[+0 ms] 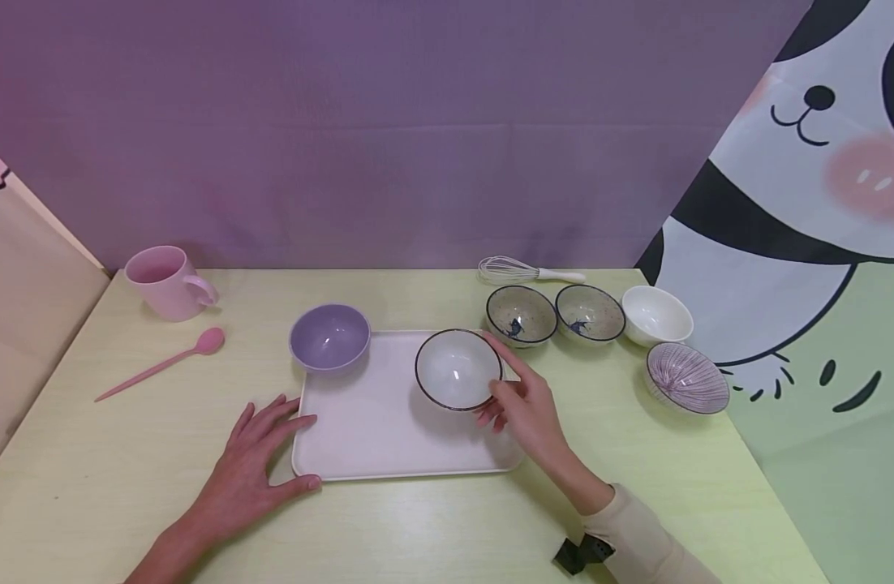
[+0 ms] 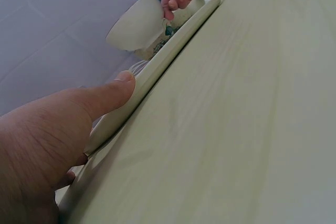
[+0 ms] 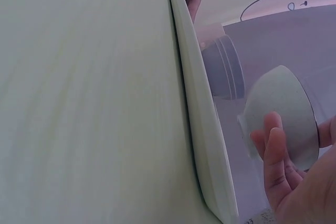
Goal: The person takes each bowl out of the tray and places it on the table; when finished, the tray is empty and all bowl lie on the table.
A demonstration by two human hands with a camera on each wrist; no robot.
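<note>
A white bowl with a dark rim is held above the right half of a white rectangular tray. My right hand grips that bowl by its right side; in the right wrist view, fingers lie along its outer wall. At the tray's left front corner is my left hand, its fingers spread and fairly straight at the edge. In the left wrist view, the left thumb lies along the tray's front edge. A purple bowl overlaps the tray's back left corner.
At the back right stand two speckled bowls, a plain white bowl and a purple-striped bowl. A whisk lies behind them. On the left are a pink mug and a pink spoon. A purple backdrop borders the table's far edge.
</note>
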